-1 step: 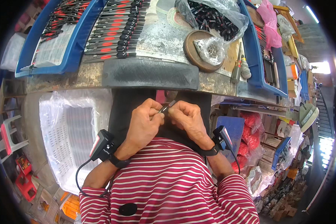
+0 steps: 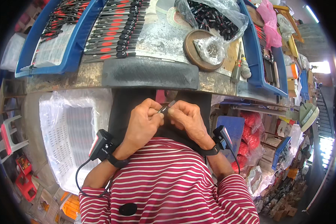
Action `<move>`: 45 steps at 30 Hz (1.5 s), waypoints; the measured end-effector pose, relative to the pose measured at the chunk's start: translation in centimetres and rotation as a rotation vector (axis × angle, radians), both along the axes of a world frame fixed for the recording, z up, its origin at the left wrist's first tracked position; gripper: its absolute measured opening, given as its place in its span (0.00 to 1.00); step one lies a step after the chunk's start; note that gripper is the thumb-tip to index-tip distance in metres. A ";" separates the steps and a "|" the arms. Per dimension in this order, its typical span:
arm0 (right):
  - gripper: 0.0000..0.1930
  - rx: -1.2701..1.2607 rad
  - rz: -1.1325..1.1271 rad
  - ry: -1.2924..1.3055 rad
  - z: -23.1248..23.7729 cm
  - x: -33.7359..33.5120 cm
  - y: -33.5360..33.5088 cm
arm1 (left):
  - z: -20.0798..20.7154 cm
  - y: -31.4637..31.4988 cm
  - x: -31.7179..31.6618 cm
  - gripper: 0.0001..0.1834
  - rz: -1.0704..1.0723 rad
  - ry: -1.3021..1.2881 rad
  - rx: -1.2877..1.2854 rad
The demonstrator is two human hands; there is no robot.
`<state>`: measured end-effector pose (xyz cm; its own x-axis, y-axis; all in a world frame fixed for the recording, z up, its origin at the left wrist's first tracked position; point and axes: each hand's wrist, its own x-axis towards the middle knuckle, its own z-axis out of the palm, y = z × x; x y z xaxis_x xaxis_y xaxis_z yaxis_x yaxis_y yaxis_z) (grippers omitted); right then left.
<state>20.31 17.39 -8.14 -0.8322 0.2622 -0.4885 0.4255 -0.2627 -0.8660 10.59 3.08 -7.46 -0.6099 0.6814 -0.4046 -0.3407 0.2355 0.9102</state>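
Note:
In front of my lap, my left hand point(image 2: 145, 117) and my right hand point(image 2: 186, 118) meet, both closed in pinches. Between their fingertips is a small black part with a shiny metal-looking end point(image 2: 165, 109). The left fingers pinch its lower left end and the right fingers its upper right end. Fingers cover much of it, so its exact kind does not show. Beyond the hands, on the workbench point(image 2: 160, 39), lies a row of slim grey tools with red and black handles point(image 2: 117, 37). A plastic bag of small black parts point(image 2: 209, 18) sits farther right.
A black pad point(image 2: 149, 74) runs along the bench edge. Blue trays stand at the left point(image 2: 76, 44) and right point(image 2: 254, 56). A round wooden dish point(image 2: 190, 46) holds a bag of small metal pieces. Beside it lies a screwdriver point(image 2: 236, 71). A white basket point(image 2: 59, 142) stands at my left.

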 end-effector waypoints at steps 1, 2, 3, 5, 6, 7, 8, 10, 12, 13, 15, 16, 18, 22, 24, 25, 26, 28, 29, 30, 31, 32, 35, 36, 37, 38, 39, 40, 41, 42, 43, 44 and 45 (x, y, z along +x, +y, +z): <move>0.10 -0.045 -0.004 0.015 0.0 0.1 0.1 | 0.1 -0.2 -0.2 0.07 -0.012 -0.056 0.008; 0.11 -0.095 -0.004 0.052 -0.1 0.0 0.2 | 0.3 -0.5 -0.3 0.07 -0.023 -0.112 0.015; 0.11 -0.138 -0.007 0.061 -0.2 0.1 0.2 | 0.5 -0.7 -0.5 0.07 -0.029 -0.162 0.033; 0.12 -0.202 -0.048 0.126 -0.2 0.1 0.1 | 0.9 -0.8 -0.5 0.06 -0.020 -0.213 0.052; 0.13 -0.231 -0.071 0.144 -0.2 0.1 0.0 | 1.1 -0.8 -0.5 0.05 -0.014 -0.238 0.050; 0.13 -0.229 -0.074 0.156 -0.3 0.2 -0.1 | 1.3 -0.9 -0.5 0.06 -0.032 -0.251 0.058; 0.13 -0.227 -0.077 0.167 -0.3 0.2 -0.3 | 1.4 -1.0 -0.5 0.07 -0.050 -0.268 0.051; 0.13 -0.233 -0.081 0.198 -0.4 0.2 -0.6 | 1.7 -1.0 -0.4 0.08 -0.070 -0.288 0.047; 0.13 -0.249 -0.080 0.236 -0.6 0.1 -0.9 | 1.8 -1.0 -0.3 0.08 -0.072 -0.294 0.052; 0.12 -0.236 -0.086 0.251 -0.6 0.1 -1.0 | 1.8 -1.0 -0.3 0.08 -0.071 -0.310 0.064; 0.11 -0.211 -0.099 0.279 -0.6 0.2 -1.1 | 1.9 -1.1 -0.3 0.09 -0.067 -0.340 0.088; 0.11 -0.206 -0.091 0.278 -0.6 0.2 -1.0 | 1.9 -1.2 -0.3 0.09 -0.067 -0.353 0.095; 0.10 -0.202 -0.080 0.281 -0.5 0.3 -0.9 | 2.1 -1.2 -0.3 0.10 -0.066 -0.382 0.111; 0.10 -0.164 -0.061 0.276 -0.4 0.4 -0.8 | 2.2 -1.0 -0.3 0.11 -0.078 -0.371 0.102; 0.09 -0.144 -0.046 0.285 -0.4 0.4 -0.8 | 2.2 -1.0 -0.2 0.11 -0.069 -0.375 0.101; 0.09 -0.138 -0.045 0.282 -0.4 0.4 -0.8 | 2.3 -0.9 -0.2 0.11 -0.067 -0.376 0.097; 0.09 -0.135 -0.046 0.281 -0.4 0.3 -0.8 | 2.3 -0.9 -0.1 0.11 -0.061 -0.383 0.096; 0.09 -0.137 -0.045 0.284 -0.5 0.3 -0.8 | 2.3 -0.9 -0.1 0.10 -0.054 -0.398 0.095; 0.09 -0.141 -0.043 0.288 -0.5 0.3 -0.9 | 2.3 -0.9 -0.1 0.10 -0.053 -0.404 0.094; 0.09 -0.149 -0.043 0.292 -0.5 0.3 -0.9 | 2.3 -0.9 -0.1 0.10 -0.048 -0.419 0.099; 0.09 -0.145 -0.037 0.284 -0.5 0.3 -0.9 | 2.3 -1.0 -0.2 0.10 -0.055 -0.423 0.089; 0.09 -0.146 -0.034 0.276 -0.5 0.3 -0.8 | 2.2 -1.0 -0.3 0.10 -0.057 -0.435 0.086; 0.09 -0.162 -0.032 0.274 -0.4 0.2 -0.7 | 2.1 -1.0 -0.3 0.10 -0.052 -0.480 0.090; 0.09 -0.176 -0.031 0.278 -0.3 0.2 -0.7 | 2.1 -1.0 -0.3 0.09 -0.047 -0.497 0.094; 0.09 -0.171 -0.030 0.278 -0.3 0.1 -0.7 | 2.1 -0.9 -0.3 0.09 -0.043 -0.509 0.087; 0.09 -0.172 -0.028 0.280 -0.2 0.1 -0.7 | 2.1 -0.9 -0.3 0.09 -0.039 -0.520 0.081; 0.09 -0.172 -0.025 0.281 -0.2 0.0 -0.7 | 2.1 -0.9 -0.2 0.09 -0.034 -0.532 0.075; 0.09 -0.140 -0.042 0.281 -0.1 0.1 -0.8 | 2.2 -0.9 -0.2 0.10 -0.031 -0.537 0.077; 0.09 -0.108 -0.057 0.281 -0.1 0.2 -1.1 | 2.2 -0.8 -0.2 0.10 -0.028 -0.542 0.079; 0.09 -0.081 -0.072 0.284 0.0 0.3 -1.2 | 2.3 -0.8 -0.2 0.10 -0.019 -0.551 0.077; 0.09 -0.065 -0.072 0.284 0.0 0.3 -1.2 | 2.3 -0.8 -0.2 0.10 -0.028 -0.552 0.077; 0.09 -0.056 -0.072 0.287 0.0 0.3 -1.2 | 2.4 -0.8 -0.2 0.10 -0.030 -0.558 0.072; 0.09 -0.054 -0.063 0.292 -0.1 0.2 -1.2 | 2.4 -0.8 -0.3 0.10 -0.028 -0.567 0.070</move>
